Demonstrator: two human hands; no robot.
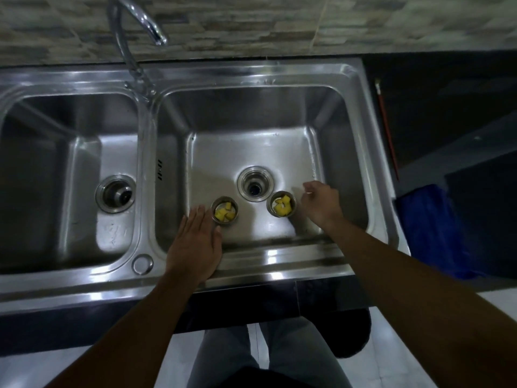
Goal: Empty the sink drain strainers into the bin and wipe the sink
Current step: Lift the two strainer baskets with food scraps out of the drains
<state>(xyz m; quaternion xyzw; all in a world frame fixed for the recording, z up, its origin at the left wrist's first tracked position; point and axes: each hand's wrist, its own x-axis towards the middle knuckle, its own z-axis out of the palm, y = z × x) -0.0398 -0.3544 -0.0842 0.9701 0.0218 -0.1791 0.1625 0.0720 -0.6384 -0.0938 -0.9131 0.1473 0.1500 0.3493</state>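
Observation:
Two small steel strainer cups stand on the floor of the right basin of a double steel sink. The left strainer and the right strainer each hold yellow food scraps. Between them lies the open drain hole. My left hand reaches over the front rim with straight fingers, its thumb close to the left strainer. Just right of the right strainer hovers my right hand, fingers loosely curled and holding nothing.
The left basin has its own drain fitting. A chrome tap arches over the divider. A blue cloth lies on the dark counter at the right, with a thin red stick beside the sink edge.

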